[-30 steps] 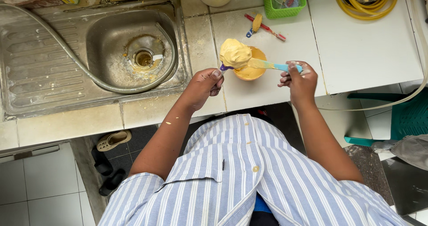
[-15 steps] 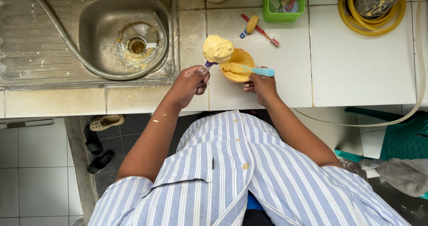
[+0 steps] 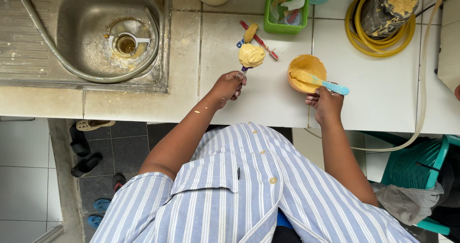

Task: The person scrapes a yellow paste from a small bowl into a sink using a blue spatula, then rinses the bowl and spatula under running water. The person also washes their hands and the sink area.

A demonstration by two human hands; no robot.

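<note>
Since the earlier frame the two hands have drawn apart: the left hand [image 3: 229, 86] has carried its loaded spoon [image 3: 250, 56] away from the orange bowl [image 3: 306, 71], which now sits clear of it toward the right along the worktop [image 3: 383, 94]. The left hand is closed around the spoon's short dark handle, and the spoon head is heaped with a smooth, pale yellow paste, rounded and glossy. The right hand [image 3: 327, 104] grips the end of a light blue spatula [image 3: 330, 86], fingers curled shut on it, with the blade resting inside the bowl and smeared with the same yellow paste; whether the fingers also touch the bowl's rim is hard to make out. The bowl is small, round and coated inside, near the worktop's front edge. Just behind the spoon lies a red-handled tool [image 3: 258, 40] with a paste-covered tip, and behind that a green plastic basket [image 3: 285, 13] at the back edge. A coiled yellow hose [image 3: 378, 37] lies to the right. The steel sink [image 3: 108, 32], stained and dull, fills the left end, its top cut off by the frame
</note>
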